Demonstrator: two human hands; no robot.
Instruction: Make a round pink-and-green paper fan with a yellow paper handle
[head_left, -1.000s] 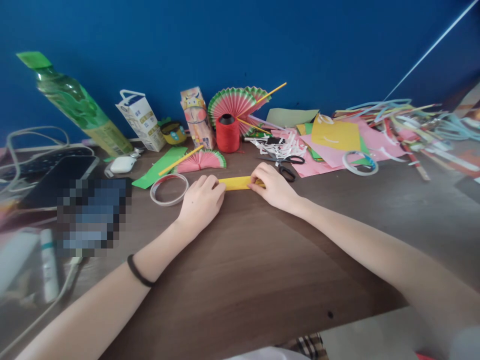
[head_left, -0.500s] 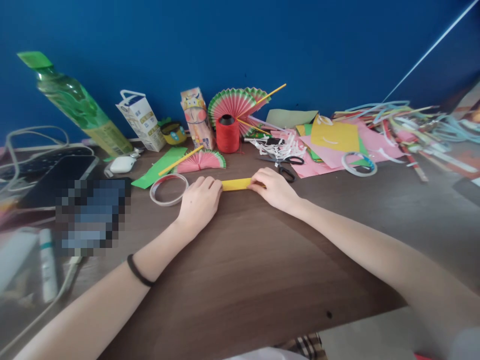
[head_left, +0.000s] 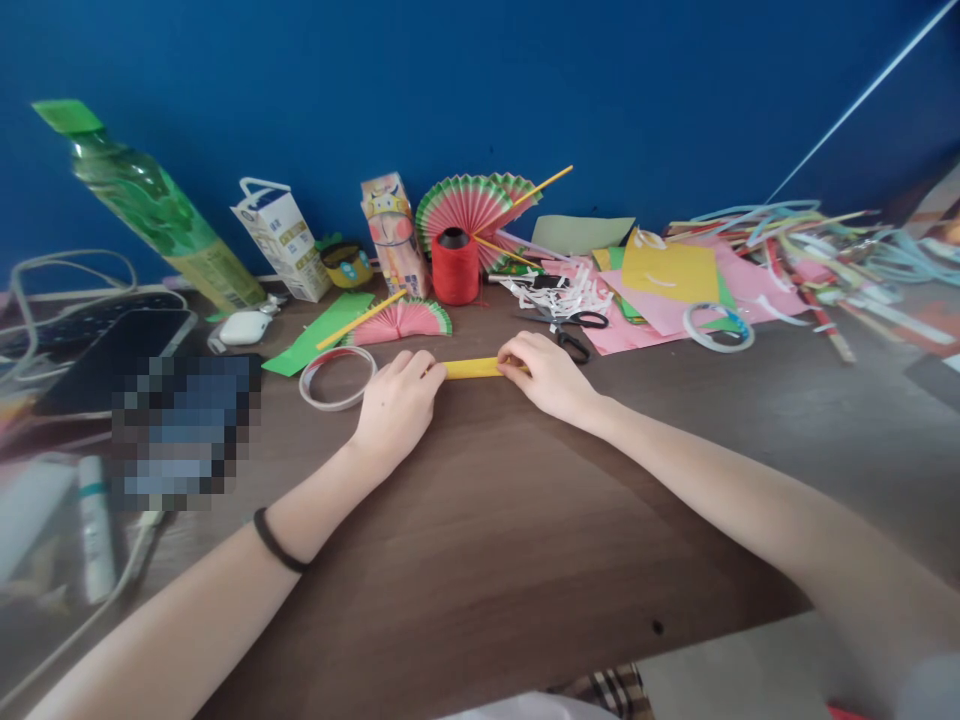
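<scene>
A narrow strip of yellow paper (head_left: 472,369) lies across the table between my two hands. My left hand (head_left: 399,395) is closed on its left end, fingers bent over it. At the right end my right hand (head_left: 541,372) pinches the strip between thumb and fingertips. Both ends of the paper are hidden under the fingers. Just left of my left hand lies a roll of tape (head_left: 303,386), flat on the table. Behind my right hand are black-handled scissors (head_left: 589,320).
Behind the hands stand a spool of red thread (head_left: 455,272), watermelon-patterned paper fans (head_left: 459,212) and a small carton (head_left: 291,245). A green bottle (head_left: 150,205) leans at the left. Coloured paper sheets (head_left: 670,270) and a second tape roll (head_left: 718,343) lie at the right.
Both hands hold the same yellow paper in nearly the same place. The visible part of the strip looks slightly narrower now, and the fingers have shifted a little.
</scene>
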